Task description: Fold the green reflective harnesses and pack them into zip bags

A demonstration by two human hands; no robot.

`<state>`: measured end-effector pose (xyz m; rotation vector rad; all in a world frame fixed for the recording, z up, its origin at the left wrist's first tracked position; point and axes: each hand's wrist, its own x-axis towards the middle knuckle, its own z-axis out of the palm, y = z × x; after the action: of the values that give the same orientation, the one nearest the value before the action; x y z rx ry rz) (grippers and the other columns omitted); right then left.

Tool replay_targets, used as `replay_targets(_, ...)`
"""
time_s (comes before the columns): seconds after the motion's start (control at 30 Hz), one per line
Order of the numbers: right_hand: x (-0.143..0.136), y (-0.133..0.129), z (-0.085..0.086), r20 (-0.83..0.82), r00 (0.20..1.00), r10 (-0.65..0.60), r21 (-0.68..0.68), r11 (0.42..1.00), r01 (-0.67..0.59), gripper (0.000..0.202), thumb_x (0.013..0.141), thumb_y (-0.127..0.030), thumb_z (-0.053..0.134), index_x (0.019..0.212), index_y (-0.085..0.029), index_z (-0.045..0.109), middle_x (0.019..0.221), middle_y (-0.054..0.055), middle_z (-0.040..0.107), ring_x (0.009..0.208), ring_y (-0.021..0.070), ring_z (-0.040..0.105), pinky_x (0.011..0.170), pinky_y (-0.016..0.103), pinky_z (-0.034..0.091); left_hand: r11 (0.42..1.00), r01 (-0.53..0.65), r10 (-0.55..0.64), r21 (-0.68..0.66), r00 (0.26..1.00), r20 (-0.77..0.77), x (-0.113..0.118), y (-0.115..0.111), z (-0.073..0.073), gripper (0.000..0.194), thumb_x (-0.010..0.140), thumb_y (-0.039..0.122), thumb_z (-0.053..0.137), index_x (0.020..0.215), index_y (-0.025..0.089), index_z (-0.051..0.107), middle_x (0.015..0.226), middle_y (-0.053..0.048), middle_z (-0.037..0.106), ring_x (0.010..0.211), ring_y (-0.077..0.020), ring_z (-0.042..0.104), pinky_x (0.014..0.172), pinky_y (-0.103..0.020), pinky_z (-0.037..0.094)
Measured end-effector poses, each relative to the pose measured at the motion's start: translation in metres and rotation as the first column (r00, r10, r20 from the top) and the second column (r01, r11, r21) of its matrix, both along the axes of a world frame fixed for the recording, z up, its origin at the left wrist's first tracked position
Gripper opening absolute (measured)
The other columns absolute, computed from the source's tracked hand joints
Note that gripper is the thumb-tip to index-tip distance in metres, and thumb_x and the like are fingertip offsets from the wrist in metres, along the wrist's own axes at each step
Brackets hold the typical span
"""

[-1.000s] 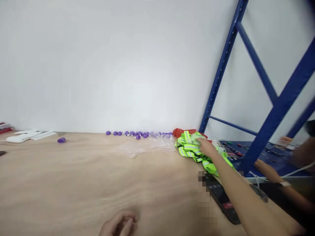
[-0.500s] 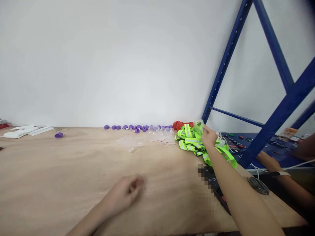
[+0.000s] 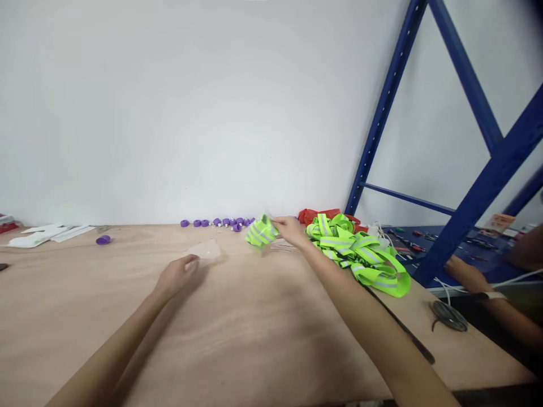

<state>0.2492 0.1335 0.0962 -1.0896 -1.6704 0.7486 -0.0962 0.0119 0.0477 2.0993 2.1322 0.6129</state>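
My left hand (image 3: 177, 276) is out over the left-middle of the table, its thumb and fingers closed on the edge of a clear plastic bag (image 3: 207, 250). In my right hand (image 3: 289, 230), a pinch of the fingertips holds up a folded neon-yellow reflective strap (image 3: 260, 231) that looks wrapped in clear plastic and is slightly blurred. A tangled pile of the same reflective straps (image 3: 352, 246) lies to the right, beyond my right forearm. Red material (image 3: 307, 215) shows behind that pile.
Several purple caps (image 3: 226, 222) line the wall, with one purple cap (image 3: 103, 240) farther left. White sheets (image 3: 40, 234) lie at far left. At right stand a blue metal frame (image 3: 470, 195), a dark coiled item (image 3: 448, 315) and another person's arm (image 3: 470, 278). A phone edge (image 3: 407, 328) shows under my forearm.
My right hand has moved left from the pile, carrying the folded reflective strap. My left hand has moved forward and left and taken hold of the clear plastic bag.
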Motion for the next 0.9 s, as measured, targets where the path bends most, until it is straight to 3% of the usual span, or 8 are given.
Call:
replay_targets(0.1, -0.052, -0.010, -0.006, 0.045, 0.996, 0.072, 0.053, 0.996, -0.075, 0.039, 0.086, -0.014, 0.056, 0.121, -0.021, 0.071, 0.141, 0.004, 0.059, 0.136, 0.0249, 0.048, 0.118, 0.042, 0.033, 0.984, -0.166, 0.122, 0.067, 0.897, 0.425, -0.028, -0.035, 0.012, 0.043, 0.086, 0.050, 0.052, 0.103, 0.015, 0.072, 0.110, -0.010, 0.076, 0.104, -0.0319, 0.071, 0.089, -0.036, 0.056)
replay_targets(0.17, -0.075, -0.021, -0.013, 0.085, 0.988, 0.125, 0.036, 0.991, -0.129, 0.049, 0.081, -0.010, 0.064, 0.129, -0.019, 0.066, 0.152, 0.007, 0.048, 0.145, 0.0262, 0.035, 0.123, 0.045, 0.021, 0.967, -0.247, 0.127, 0.062, 0.679, 0.724, -0.037, -0.057, 0.018, 0.043, 0.083, 0.051, 0.061, 0.104, 0.015, 0.070, 0.107, -0.010, 0.076, 0.099, -0.0301, 0.073, 0.088, -0.037, 0.059)
replay_targets(0.27, -0.087, -0.055, -0.028, 0.123, 0.971, 0.204, -0.030, 0.979, -0.201, 0.065, 0.078, -0.020, 0.075, 0.140, -0.016, 0.055, 0.150, 0.013, 0.048, 0.143, 0.0283, 0.040, 0.120, 0.046, 0.026, 0.977, -0.214, 0.083, -0.011, 0.332, 0.939, -0.038, -0.086, 0.017, 0.043, 0.080, 0.049, 0.069, 0.105, 0.013, 0.068, 0.105, -0.011, 0.077, 0.095, -0.0283, 0.074, 0.084, -0.036, 0.062)
replay_targets(0.37, -0.078, -0.110, -0.042, 0.079, 0.939, 0.336, -0.093, 0.940, -0.329, 0.067, 0.089, -0.046, 0.066, 0.147, -0.020, 0.045, 0.149, 0.011, 0.051, 0.136, 0.0228, 0.050, 0.110, 0.037, 0.042, 0.983, -0.120, 0.156, -0.136, 0.175, 0.972, -0.023, -0.106, 0.003, 0.044, 0.072, 0.048, 0.079, 0.100, 0.014, 0.071, 0.098, -0.010, 0.078, 0.081, -0.0252, 0.075, 0.069, -0.031, 0.065)
replay_targets(0.47, -0.059, -0.170, -0.042, -0.108, 0.883, 0.457, -0.141, 0.872, -0.468, 0.080, 0.085, -0.063, 0.063, 0.150, -0.021, 0.041, 0.153, 0.013, 0.044, 0.141, 0.0239, 0.043, 0.112, 0.037, 0.038, 0.987, 0.025, 0.155, -0.161, 0.171, 0.973, 0.010, -0.120, -0.006, 0.045, 0.062, 0.050, 0.086, 0.087, 0.014, 0.074, 0.083, -0.008, 0.076, 0.063, -0.0198, 0.069, 0.054, -0.027, 0.061)
replay_targets(0.57, -0.040, -0.208, -0.027, -0.237, 0.879, 0.414, -0.193, 0.867, -0.460, 0.085, 0.078, -0.069, 0.066, 0.144, -0.019, 0.047, 0.136, 0.014, 0.061, 0.126, 0.0245, 0.057, 0.104, 0.037, 0.044, 0.959, 0.261, 0.049, -0.112, 0.238, 0.970, 0.054, -0.128, 0.002, 0.053, 0.069, 0.056, 0.080, 0.095, 0.011, 0.074, 0.068, -0.004, 0.070, 0.055, -0.0165, 0.063, 0.047, -0.025, 0.055)
replay_targets(0.73, -0.018, -0.222, -0.002, -0.325, 0.880, 0.345, -0.286, 0.851, -0.440, 0.060, 0.073, -0.069, 0.070, 0.098, -0.015, 0.069, 0.075, 0.002, 0.068, 0.062, 0.0129, 0.061, 0.060, 0.024, 0.047, 0.887, 0.459, -0.094, -0.060, 0.306, 0.947, 0.111, -0.131, 0.030, 0.073, 0.082, 0.062, 0.065, 0.141, 0.022, 0.049, 0.061, 0.004, 0.061, 0.049, -0.0147, 0.060, 0.048, -0.026, 0.053)
replay_targets(0.9, -0.008, -0.221, -0.005, -0.377, 0.911, 0.170, -0.241, 0.931, -0.273, 0.045, 0.072, -0.059, 0.073, 0.065, -0.015, 0.062, 0.058, -0.002, 0.058, 0.052, 0.0088, 0.049, 0.049, 0.021, 0.038, 0.890, 0.453, -0.143, -0.046, 0.375, 0.916, 0.126, -0.118, 0.033, 0.061, 0.080, 0.068, 0.062, 0.118, 0.021, 0.058, 0.061, 0.004, 0.061, 0.050, -0.0149, 0.060, 0.049, -0.025, 0.053)
